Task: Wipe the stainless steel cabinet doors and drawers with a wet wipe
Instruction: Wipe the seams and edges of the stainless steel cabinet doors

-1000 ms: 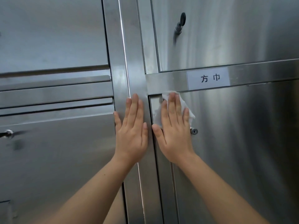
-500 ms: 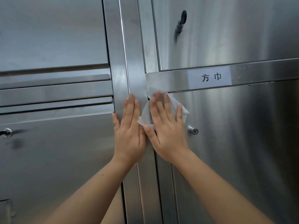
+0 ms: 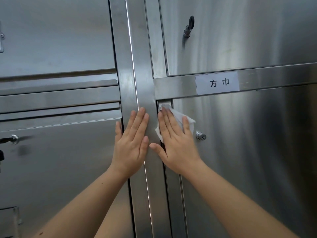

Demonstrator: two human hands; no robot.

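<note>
Wiping door [image 3: 248, 152] corner with wet wipe [image 3: 178, 115] under flat right hand [image 3: 178, 148], bracing frame [image 3: 145, 66] with flat left hand [image 3: 132, 145]. Next, likely skirting lock [image 3: 201, 136].

L hand [image 3: 131, 143], R hand [image 3: 176, 145]: flat, fingers up.

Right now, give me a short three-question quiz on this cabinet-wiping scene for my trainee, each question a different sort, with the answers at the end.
1. True or false: the left hand is pressing the wet wipe against the steel.
2. Where is the wet wipe? A: on the lower right door, near its top left corner. B: over the paper label. C: on the upper left door.
3. Fill in: the keyless lock sits just to the ___ of the right hand.

Key: 1 false, as the right hand presses it flat while the left lies flat on the frame post. 2 A. 3 right.
</note>
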